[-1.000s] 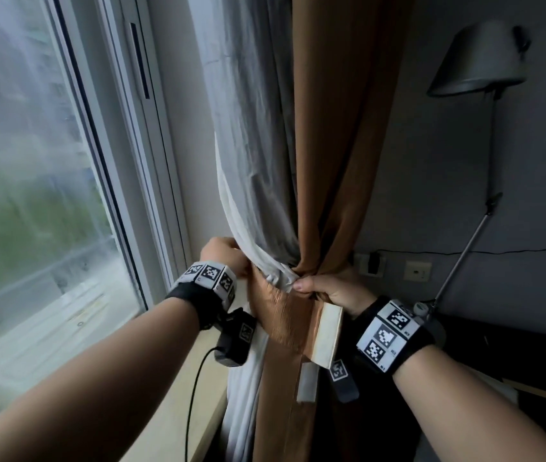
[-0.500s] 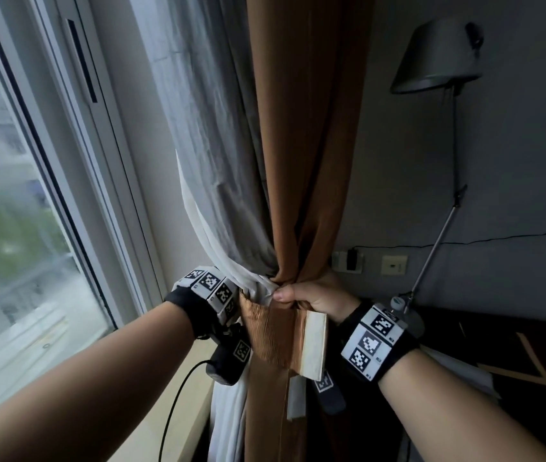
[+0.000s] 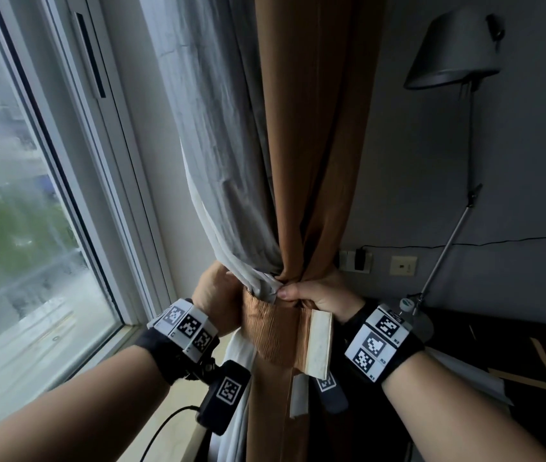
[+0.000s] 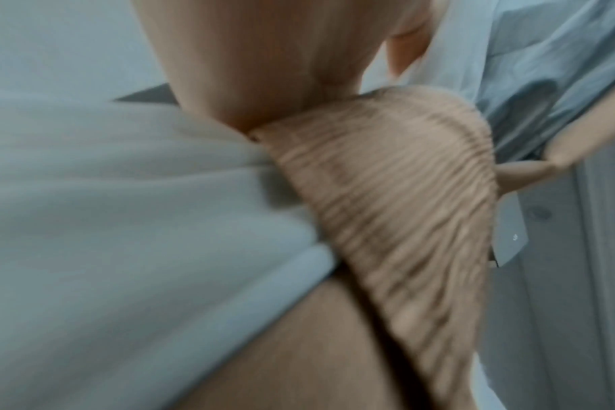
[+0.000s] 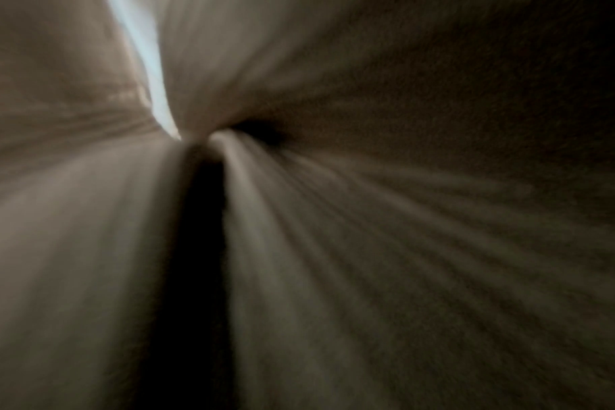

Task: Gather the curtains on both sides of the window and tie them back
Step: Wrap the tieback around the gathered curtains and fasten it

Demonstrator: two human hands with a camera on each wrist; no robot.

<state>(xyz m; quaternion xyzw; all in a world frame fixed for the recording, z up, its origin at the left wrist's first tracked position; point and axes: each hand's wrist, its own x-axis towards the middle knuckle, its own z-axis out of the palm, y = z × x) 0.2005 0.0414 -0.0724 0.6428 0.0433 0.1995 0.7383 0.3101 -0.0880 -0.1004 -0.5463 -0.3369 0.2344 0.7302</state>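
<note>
Curtains gathered at the window's right side: your right hand [image 3: 320, 296] pinches the orange curtain [image 3: 311, 135] and grey sheer [image 3: 218, 168] into one bunch, thumb and fingers curled tight at the waist. Your left hand [image 3: 213, 300] reaches round the far side, fingers hidden behind the cloth, so its grip cannot be told. The ribbed tieback [image 3: 273, 331] wraps the bunch just below, its pale end [image 3: 320, 343] hanging loose and unfastened. Risk from here: ease the pinch before that end is secured and the slippery sheer could slide out, spilling the bundle open. Only this side shows.
</note>
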